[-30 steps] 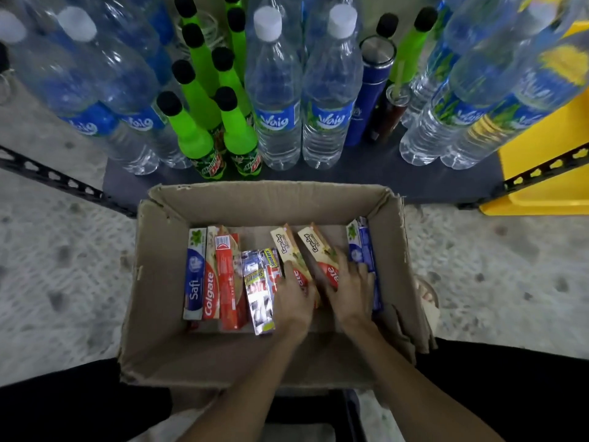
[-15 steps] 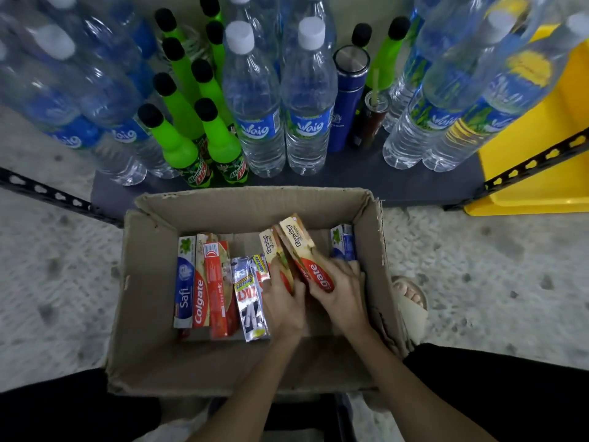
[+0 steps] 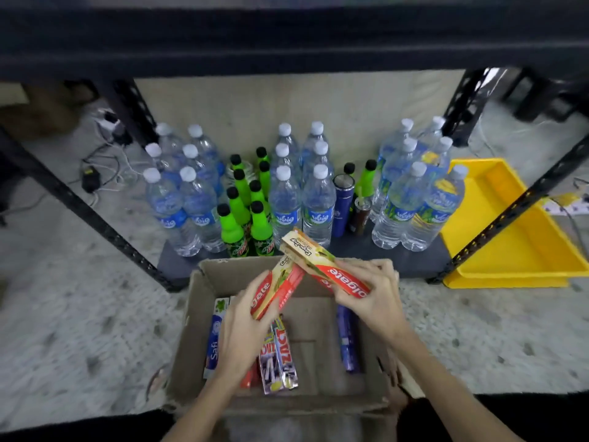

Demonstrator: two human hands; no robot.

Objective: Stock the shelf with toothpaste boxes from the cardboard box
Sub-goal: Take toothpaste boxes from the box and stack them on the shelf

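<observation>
We're looking down on the black shelf (image 3: 366,250), its bottom deck loaded just behind the cardboard box (image 3: 318,406): clear water bottles (image 3: 317,202) in rows, green soda bottles (image 3: 232,231) bunched left of the middle, a blue flask (image 3: 341,205) right of them. The deck above crosses the top of the view as a dark blur. A yellow bin (image 3: 522,250) sits on the floor right of the box, partly behind a shelf post.

The cardboard box stands open in front of the shelf. Inside it we see a blue and white Safi box (image 3: 214,339) along its left wall, a silver and red box (image 3: 280,362) near the middle, and a dark blue box (image 3: 347,339) by the right wall. A red box under the left wrist is mostly hidden.

Above the box's far half, both hands are loaded. Our left hand (image 3: 242,330) has its fingers wrapped round a red Colgate box (image 3: 280,288), tilted up toward the shelf. Our right hand (image 3: 376,295) clamps fingers and thumb on a second Colgate box (image 3: 322,263), angled left, its far end just crossing the first one's. Small print on both is too blurred to read.
</observation>
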